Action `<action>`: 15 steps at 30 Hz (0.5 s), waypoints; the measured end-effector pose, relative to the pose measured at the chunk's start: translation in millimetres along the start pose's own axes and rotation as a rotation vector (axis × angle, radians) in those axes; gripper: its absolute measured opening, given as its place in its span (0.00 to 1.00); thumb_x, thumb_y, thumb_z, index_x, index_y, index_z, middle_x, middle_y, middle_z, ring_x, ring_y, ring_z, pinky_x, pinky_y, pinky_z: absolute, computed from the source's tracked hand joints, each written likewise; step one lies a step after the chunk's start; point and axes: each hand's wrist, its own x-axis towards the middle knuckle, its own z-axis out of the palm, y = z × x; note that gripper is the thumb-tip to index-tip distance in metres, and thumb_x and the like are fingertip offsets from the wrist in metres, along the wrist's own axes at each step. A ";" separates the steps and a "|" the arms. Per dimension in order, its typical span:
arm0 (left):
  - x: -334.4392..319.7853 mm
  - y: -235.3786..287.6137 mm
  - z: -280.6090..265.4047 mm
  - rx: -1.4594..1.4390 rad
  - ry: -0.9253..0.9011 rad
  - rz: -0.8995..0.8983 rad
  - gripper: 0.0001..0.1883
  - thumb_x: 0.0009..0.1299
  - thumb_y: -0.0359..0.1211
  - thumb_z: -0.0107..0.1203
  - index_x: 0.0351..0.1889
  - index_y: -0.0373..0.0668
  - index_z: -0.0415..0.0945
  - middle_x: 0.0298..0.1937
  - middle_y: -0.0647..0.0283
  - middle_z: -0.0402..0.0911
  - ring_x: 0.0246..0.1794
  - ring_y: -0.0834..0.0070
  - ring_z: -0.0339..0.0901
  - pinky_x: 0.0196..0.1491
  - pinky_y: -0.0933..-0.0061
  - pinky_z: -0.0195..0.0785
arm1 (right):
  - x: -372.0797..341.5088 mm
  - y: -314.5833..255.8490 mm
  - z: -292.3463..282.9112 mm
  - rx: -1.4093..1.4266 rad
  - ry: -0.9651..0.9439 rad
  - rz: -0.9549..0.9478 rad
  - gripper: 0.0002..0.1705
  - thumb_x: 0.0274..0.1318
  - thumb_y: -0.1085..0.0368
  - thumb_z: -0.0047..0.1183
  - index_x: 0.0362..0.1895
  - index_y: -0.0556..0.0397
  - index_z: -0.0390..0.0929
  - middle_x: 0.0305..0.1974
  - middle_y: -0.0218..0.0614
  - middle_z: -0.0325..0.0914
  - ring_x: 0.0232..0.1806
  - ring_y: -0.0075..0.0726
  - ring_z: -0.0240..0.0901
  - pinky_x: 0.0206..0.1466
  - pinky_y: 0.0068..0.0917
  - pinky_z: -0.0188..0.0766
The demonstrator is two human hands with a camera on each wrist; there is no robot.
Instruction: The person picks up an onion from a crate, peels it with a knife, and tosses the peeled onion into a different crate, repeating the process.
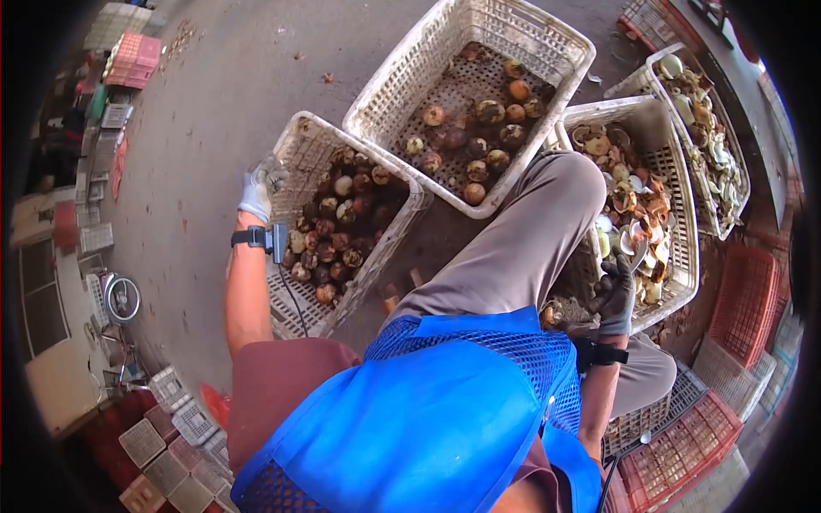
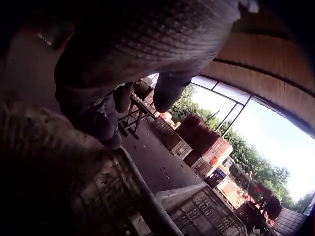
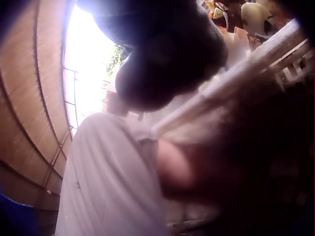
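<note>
Slantwise lies the left crate (image 1: 376, 261) — long axis toward upper right.

Blue mesh-edged vest (image 1: 410, 419), maroon sleeve (image 1: 278, 385), grey-brown trousers (image 1: 522, 239)

There's a dark-gloved right hand (image 3: 170, 56) up at twelve o'clock, pale scraps (image 3: 256, 18) past one, a whitish crate rim (image 3: 246, 73) at two, somebody's greyish trouser leg (image 3: 106, 182) at seven, ribbed brown sheeting (image 3: 24, 113) at nine.

The pale crates (image 1: 312, 141) are plastic (matt, rough).
</note>
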 end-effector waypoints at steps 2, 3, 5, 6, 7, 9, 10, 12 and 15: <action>-9.2 -19.8 -4.4 -0.015 -0.012 -0.076 0.20 0.68 0.40 0.58 0.55 0.45 0.72 0.39 0.61 0.80 0.29 0.70 0.80 0.28 0.74 0.69 | 5.8 1.1 -0.5 -0.014 0.017 0.016 0.24 0.63 0.53 0.52 0.61 0.45 0.70 0.28 0.20 0.76 0.16 0.12 0.60 0.14 0.13 0.56; -10.8 -32.8 -6.0 -0.021 -0.029 -0.097 0.20 0.68 0.41 0.57 0.55 0.45 0.72 0.40 0.60 0.81 0.30 0.69 0.80 0.29 0.72 0.70 | 9.3 3.6 -2.3 -0.010 0.023 0.028 0.24 0.63 0.53 0.53 0.60 0.44 0.71 0.28 0.20 0.75 0.16 0.12 0.59 0.14 0.14 0.56; -18.9 -47.3 2.5 -0.035 -0.001 -0.137 0.21 0.67 0.38 0.58 0.56 0.43 0.72 0.41 0.59 0.80 0.29 0.69 0.80 0.27 0.75 0.69 | 16.4 11.7 -5.8 0.003 0.048 0.038 0.23 0.62 0.53 0.53 0.60 0.44 0.71 0.28 0.20 0.75 0.16 0.13 0.59 0.15 0.14 0.56; -19.9 -50.8 5.6 -0.002 -0.008 -0.141 0.21 0.67 0.38 0.57 0.57 0.43 0.72 0.41 0.59 0.81 0.29 0.69 0.80 0.27 0.75 0.69 | 19.8 15.5 -7.9 0.010 0.060 0.043 0.23 0.62 0.54 0.54 0.60 0.44 0.71 0.27 0.20 0.75 0.16 0.13 0.59 0.15 0.14 0.56; -20.5 -52.5 8.1 0.031 -0.016 -0.144 0.21 0.68 0.38 0.57 0.58 0.43 0.72 0.42 0.58 0.81 0.28 0.69 0.80 0.27 0.75 0.69 | 20.5 16.9 -6.8 0.015 0.089 0.050 0.23 0.61 0.54 0.55 0.59 0.43 0.72 0.27 0.20 0.74 0.16 0.13 0.60 0.15 0.14 0.55; -14.9 -58.7 7.2 0.094 -0.014 -0.152 0.21 0.69 0.37 0.55 0.59 0.45 0.71 0.44 0.58 0.81 0.28 0.70 0.80 0.27 0.76 0.69 | 23.4 23.4 -8.9 0.025 0.102 0.060 0.23 0.62 0.54 0.54 0.60 0.44 0.72 0.27 0.21 0.74 0.16 0.14 0.60 0.15 0.15 0.56; -10.8 -61.8 6.0 0.077 0.001 -0.165 0.20 0.69 0.37 0.55 0.59 0.46 0.72 0.44 0.58 0.81 0.28 0.70 0.80 0.27 0.76 0.69 | 20.9 22.5 -3.3 0.031 0.109 0.065 0.23 0.62 0.54 0.54 0.60 0.44 0.72 0.27 0.21 0.74 0.16 0.14 0.61 0.15 0.15 0.56; -3.1 -65.9 4.0 0.045 0.026 -0.189 0.20 0.69 0.36 0.55 0.58 0.46 0.72 0.44 0.59 0.81 0.27 0.72 0.80 0.26 0.77 0.69 | 12.6 25.9 8.7 0.017 0.138 0.018 0.23 0.62 0.54 0.52 0.61 0.43 0.72 0.27 0.22 0.74 0.16 0.17 0.61 0.16 0.17 0.60; 10.4 -65.6 24.4 0.197 0.045 -0.149 0.20 0.67 0.35 0.58 0.57 0.45 0.73 0.44 0.62 0.81 0.25 0.75 0.79 0.23 0.80 0.66 | 25.1 32.7 -7.4 0.050 0.108 -0.020 0.22 0.63 0.55 0.52 0.60 0.42 0.73 0.23 0.21 0.72 0.14 0.17 0.60 0.16 0.17 0.59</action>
